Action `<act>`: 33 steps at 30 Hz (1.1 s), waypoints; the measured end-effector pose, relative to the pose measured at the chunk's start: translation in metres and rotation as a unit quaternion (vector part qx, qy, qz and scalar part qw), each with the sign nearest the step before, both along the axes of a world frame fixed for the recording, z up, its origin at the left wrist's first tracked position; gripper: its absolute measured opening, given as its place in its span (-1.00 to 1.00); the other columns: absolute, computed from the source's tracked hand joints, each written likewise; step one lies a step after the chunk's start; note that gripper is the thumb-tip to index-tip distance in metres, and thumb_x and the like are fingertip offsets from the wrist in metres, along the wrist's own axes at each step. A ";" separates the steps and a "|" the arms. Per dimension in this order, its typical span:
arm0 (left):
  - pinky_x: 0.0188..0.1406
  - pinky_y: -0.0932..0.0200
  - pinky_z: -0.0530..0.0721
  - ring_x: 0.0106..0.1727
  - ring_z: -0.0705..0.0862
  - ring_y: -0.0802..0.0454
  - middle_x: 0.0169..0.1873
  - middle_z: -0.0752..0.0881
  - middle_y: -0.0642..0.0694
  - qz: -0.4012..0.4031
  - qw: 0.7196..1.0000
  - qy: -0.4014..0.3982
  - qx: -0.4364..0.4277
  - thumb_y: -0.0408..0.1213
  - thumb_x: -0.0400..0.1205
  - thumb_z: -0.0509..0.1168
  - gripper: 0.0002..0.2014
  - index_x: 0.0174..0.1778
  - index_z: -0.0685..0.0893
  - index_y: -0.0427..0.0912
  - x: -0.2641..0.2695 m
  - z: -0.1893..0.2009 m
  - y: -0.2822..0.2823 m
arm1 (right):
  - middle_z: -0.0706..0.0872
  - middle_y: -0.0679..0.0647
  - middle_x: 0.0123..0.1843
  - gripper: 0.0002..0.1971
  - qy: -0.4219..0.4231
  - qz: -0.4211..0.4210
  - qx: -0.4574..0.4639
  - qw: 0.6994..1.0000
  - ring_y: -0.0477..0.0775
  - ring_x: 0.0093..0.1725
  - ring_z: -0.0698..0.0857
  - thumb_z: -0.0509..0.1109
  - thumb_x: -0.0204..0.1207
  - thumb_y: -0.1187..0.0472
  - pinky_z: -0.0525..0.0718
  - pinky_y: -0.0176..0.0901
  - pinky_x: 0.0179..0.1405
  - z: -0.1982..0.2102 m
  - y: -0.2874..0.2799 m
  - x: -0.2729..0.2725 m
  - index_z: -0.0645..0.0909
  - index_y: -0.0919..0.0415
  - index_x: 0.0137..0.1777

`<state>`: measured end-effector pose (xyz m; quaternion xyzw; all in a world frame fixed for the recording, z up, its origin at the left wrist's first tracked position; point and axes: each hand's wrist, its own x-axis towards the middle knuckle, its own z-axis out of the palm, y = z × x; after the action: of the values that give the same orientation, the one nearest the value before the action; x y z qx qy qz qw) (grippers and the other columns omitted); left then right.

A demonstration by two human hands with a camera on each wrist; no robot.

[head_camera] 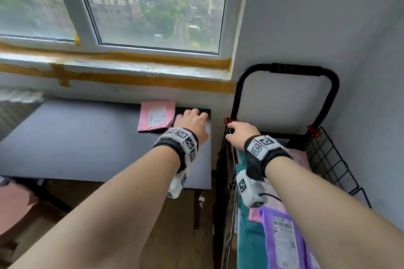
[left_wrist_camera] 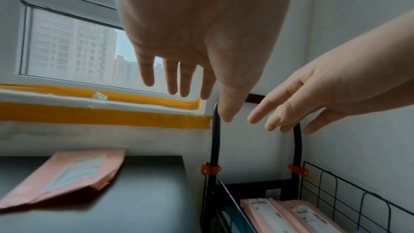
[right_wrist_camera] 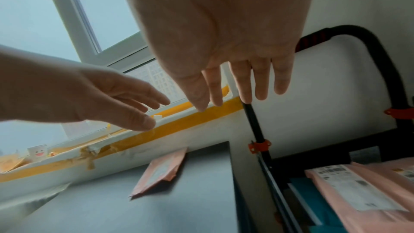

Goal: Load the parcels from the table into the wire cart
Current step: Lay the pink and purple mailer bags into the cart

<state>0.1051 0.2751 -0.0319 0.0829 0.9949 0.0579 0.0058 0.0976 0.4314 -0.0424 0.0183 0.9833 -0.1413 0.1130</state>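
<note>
While left hand (head_camera: 192, 123) hovers | pink parcel (head_camera: 157, 118) just left | table (head_camera: 87, 142)

Pink parcel (head_camera: 156, 118) flat on table (head_camera: 87, 142) beside wire cart (head_camera: 328, 159).

Left hand (head_camera: 192, 121) beside pink parcel (head_camera: 156, 118) on table (head_camera: 76, 137), right hand (head_camera: 239, 133) over wire cart (head_camera: 328, 159)

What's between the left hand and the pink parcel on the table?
Nothing. In the left wrist view, the left hand hovers open above the pink parcel, with only air and bare dark table between them.
</note>
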 end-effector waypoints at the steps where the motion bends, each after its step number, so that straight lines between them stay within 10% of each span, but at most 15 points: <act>1: 0.40 -0.02 0.37 0.51 0.32 -0.12 0.47 0.40 -0.11 0.001 1.000 0.000 0.002 -0.06 0.61 0.26 -0.44 0.54 0.35 -0.04 0.000 0.001 -0.017 | 0.47 0.15 0.53 -0.51 0.005 0.001 0.000 1.000 0.28 0.50 0.42 0.24 0.59 0.05 0.44 0.01 0.47 0.002 -0.018 -0.002 0.40 -0.04 0.54; 17: 0.42 -0.06 0.30 0.51 0.31 -0.10 0.48 0.38 -0.13 0.074 0.995 -0.058 -0.023 -0.09 0.60 0.25 -0.48 0.51 0.39 -0.02 -0.031 -0.026 -0.190 | 0.49 0.10 0.52 -0.49 -0.031 0.041 0.014 0.999 0.23 0.51 0.42 0.26 0.55 0.08 0.44 0.04 0.48 -0.016 -0.184 -0.046 0.42 -0.05 0.52; 33: 0.40 -0.16 0.45 0.49 0.32 -0.18 0.47 0.35 -0.13 0.149 0.965 -0.217 0.015 -0.11 0.62 0.23 -0.46 0.54 0.32 -0.05 -0.214 -0.120 -0.230 | 0.66 0.20 0.29 -0.65 -0.167 0.009 -0.024 0.986 0.22 0.23 0.64 0.27 0.55 0.19 0.53 -0.17 0.04 -0.107 -0.215 -0.238 0.54 0.27 0.32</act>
<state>-0.1093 0.0451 -0.1522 -0.0805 0.9698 0.0898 0.2120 -0.1404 0.2162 -0.1496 0.0298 0.9473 -0.1583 0.2769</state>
